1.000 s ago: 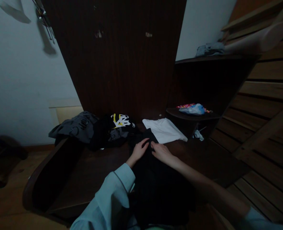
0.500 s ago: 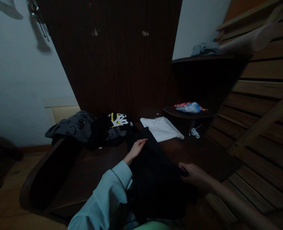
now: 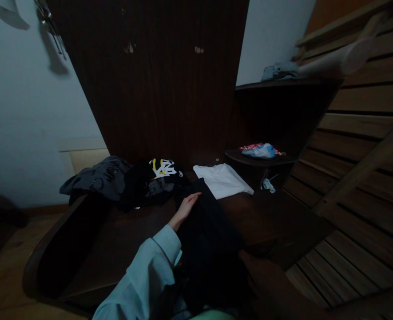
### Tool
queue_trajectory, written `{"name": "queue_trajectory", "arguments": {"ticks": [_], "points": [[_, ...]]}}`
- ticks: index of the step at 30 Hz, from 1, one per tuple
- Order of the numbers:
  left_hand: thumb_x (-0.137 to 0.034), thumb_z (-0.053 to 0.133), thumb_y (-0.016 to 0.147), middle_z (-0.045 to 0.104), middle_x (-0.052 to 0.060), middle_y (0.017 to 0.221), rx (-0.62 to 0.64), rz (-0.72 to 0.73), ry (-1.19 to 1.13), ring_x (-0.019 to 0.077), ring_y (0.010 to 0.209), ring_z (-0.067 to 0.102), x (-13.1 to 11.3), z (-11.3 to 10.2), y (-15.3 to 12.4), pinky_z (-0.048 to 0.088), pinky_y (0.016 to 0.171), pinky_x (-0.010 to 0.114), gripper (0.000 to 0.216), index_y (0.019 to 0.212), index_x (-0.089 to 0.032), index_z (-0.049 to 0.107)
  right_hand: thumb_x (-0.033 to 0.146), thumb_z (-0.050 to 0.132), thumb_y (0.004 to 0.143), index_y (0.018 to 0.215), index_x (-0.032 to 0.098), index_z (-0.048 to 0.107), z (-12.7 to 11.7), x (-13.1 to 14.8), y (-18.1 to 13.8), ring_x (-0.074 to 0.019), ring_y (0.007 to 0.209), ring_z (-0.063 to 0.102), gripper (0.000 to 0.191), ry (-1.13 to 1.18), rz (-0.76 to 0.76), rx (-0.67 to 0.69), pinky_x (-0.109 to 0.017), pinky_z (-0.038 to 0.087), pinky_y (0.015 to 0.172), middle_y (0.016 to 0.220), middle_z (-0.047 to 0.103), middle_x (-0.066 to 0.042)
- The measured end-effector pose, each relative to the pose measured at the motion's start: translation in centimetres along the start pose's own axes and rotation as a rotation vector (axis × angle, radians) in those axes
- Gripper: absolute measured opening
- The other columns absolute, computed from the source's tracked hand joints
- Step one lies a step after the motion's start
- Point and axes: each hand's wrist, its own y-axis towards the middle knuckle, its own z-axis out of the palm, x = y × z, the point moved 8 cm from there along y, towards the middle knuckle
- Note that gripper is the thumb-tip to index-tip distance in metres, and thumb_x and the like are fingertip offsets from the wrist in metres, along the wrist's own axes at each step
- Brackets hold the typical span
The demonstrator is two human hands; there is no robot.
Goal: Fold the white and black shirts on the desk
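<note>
A black garment (image 3: 212, 226) lies lengthwise over the dark wooden surface in front of me, its lower part running toward my body. My left hand (image 3: 187, 205), coming out of a pale blue sleeve, rests on the garment's left side with fingers stretched out. At the garment's right edge, my right hand (image 3: 261, 273) is closed on the cloth; deep shadow hides most of its fingers. A folded white cloth (image 3: 223, 180) lies just beyond the garment.
A heap of dark clothes (image 3: 99, 178) sits at the left, including a black printed garment (image 3: 163, 169). Corner shelves (image 3: 259, 160) hold a plastic bag (image 3: 261, 151). A slatted wooden panel (image 3: 359, 178) stands right; a curved wooden side (image 3: 43, 258) rises at left.
My right hand has moved down and toward me, drawing the garment's right edge inward. My left hand stays almost in place on the cloth. The view has shifted slightly.
</note>
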Motion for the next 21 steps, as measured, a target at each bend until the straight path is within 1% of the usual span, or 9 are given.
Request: {"name": "queue_trajectory", "arguments": {"ticks": [4, 8, 11, 13, 15, 16, 18, 19, 21], "points": [[-0.027, 0.041, 0.083, 0.056, 0.007, 0.117, -0.013, -0.014, -0.062, 0.0194, 0.105, 0.051, 0.3, -0.1, 0.2, 0.036, 0.093, 0.034, 0.035, 0.113, -0.016, 0.055, 0.006, 0.041, 0.066, 0.105, 0.022, 0.052, -0.4, -0.1, -0.2, -0.0188, 0.066, 0.065, 0.044, -0.016, -0.004, -0.085, -0.021, 0.043, 0.051, 0.079, 0.070, -0.006], [-0.026, 0.044, 0.081, 0.056, 0.006, 0.118, -0.049, 0.000, -0.081, 0.0196, 0.109, 0.048, 0.1, -0.4, 0.3, 0.032, 0.096, 0.033, 0.034, 0.112, -0.017, 0.056, 0.001, 0.036, 0.064, 0.094, 0.019, 0.055, -1.7, -0.9, -0.9, -0.0177, 0.065, 0.065, 0.040, 0.008, 0.009, -0.108, -0.020, 0.042, 0.049, 0.081, 0.069, -0.007], [-0.026, 0.045, 0.081, 0.056, 0.005, 0.117, -0.051, -0.003, -0.075, 0.0194, 0.109, 0.048, 0.0, -0.5, 0.3, 0.031, 0.097, 0.034, 0.034, 0.112, -0.018, 0.056, 0.004, 0.034, 0.070, 0.087, 0.021, 0.055, -3.7, -2.4, -1.6, -0.0163, 0.059, 0.064, 0.032, 0.072, 0.084, -0.212, -0.020, 0.040, 0.045, 0.081, 0.068, -0.007], [-0.026, 0.045, 0.081, 0.056, 0.005, 0.116, -0.039, 0.005, -0.061, 0.0190, 0.109, 0.048, -0.1, -0.4, 0.2, 0.030, 0.098, 0.034, 0.034, 0.112, -0.019, 0.056, 0.006, 0.035, 0.069, 0.089, 0.022, 0.055, -4.0, -2.4, -2.2, -0.0159, 0.056, 0.063, 0.032, 0.098, 0.081, -0.244, -0.021, 0.039, 0.044, 0.081, 0.067, -0.006], [-0.027, 0.045, 0.081, 0.056, 0.005, 0.117, -0.021, 0.019, -0.041, 0.0190, 0.109, 0.048, -0.3, -0.3, 0.1, 0.029, 0.098, 0.034, 0.033, 0.111, -0.019, 0.057, 0.005, 0.040, 0.063, 0.093, 0.023, 0.055, -2.8, -0.7, -2.6, -0.0164, 0.057, 0.063, 0.038, 0.098, -0.033, -0.168, -0.021, 0.040, 0.045, 0.089, 0.066, -0.006], [-0.027, 0.045, 0.081, 0.056, 0.005, 0.117, -0.012, 0.026, -0.029, 0.0191, 0.110, 0.048, -0.4, -0.2, 0.1, 0.029, 0.099, 0.034, 0.033, 0.110, -0.019, 0.057, 0.004, 0.042, 0.060, 0.095, 0.024, 0.056, -1.8, 0.8, -2.9, -0.0167, 0.059, 0.063, 0.043, 0.102, -0.129, -0.088, -0.021, 0.040, 0.045, 0.093, 0.065, -0.006], [-0.027, 0.045, 0.081, 0.054, 0.006, 0.118, -0.006, 0.037, 0.011, 0.0195, 0.112, 0.046, -0.5, -0.1, 0.1, 0.028, 0.099, 0.034, 0.033, 0.110, -0.019, 0.057, 0.007, 0.046, 0.062, 0.095, 0.029, 0.057, 0.0, 3.5, -3.5, -0.0154, 0.059, 0.063, 0.041, 0.157, -0.324, 0.075, -0.020, 0.041, 0.047, 0.094, 0.065, -0.002], [-0.027, 0.046, 0.080, 0.053, 0.007, 0.119, -0.008, 0.044, 0.038, 0.0197, 0.113, 0.045, -0.5, -0.1, 0.1, 0.028, 0.099, 0.034, 0.033, 0.111, -0.019, 0.056, 0.010, 0.048, 0.064, 0.096, 0.030, 0.057, 0.4, 4.3, -3.6, -0.0148, 0.061, 0.063, 0.038, 0.210, -0.375, 0.126, -0.020, 0.042, 0.050, 0.092, 0.066, 0.000], [-0.025, 0.049, 0.078, 0.052, 0.008, 0.118, -0.013, 0.062, 0.099, 0.0197, 0.112, 0.045, -0.5, -0.2, 0.2, 0.028, 0.099, 0.034, 0.036, 0.114, -0.018, 0.054, 0.016, 0.050, 0.069, 0.101, 0.031, 0.055, -0.2, 4.3, -2.8, -0.0136, 0.068, 0.062, 0.035, 0.340, -0.366, 0.139, -0.018, 0.044, 0.056, 0.088, 0.066, 0.001]]}}
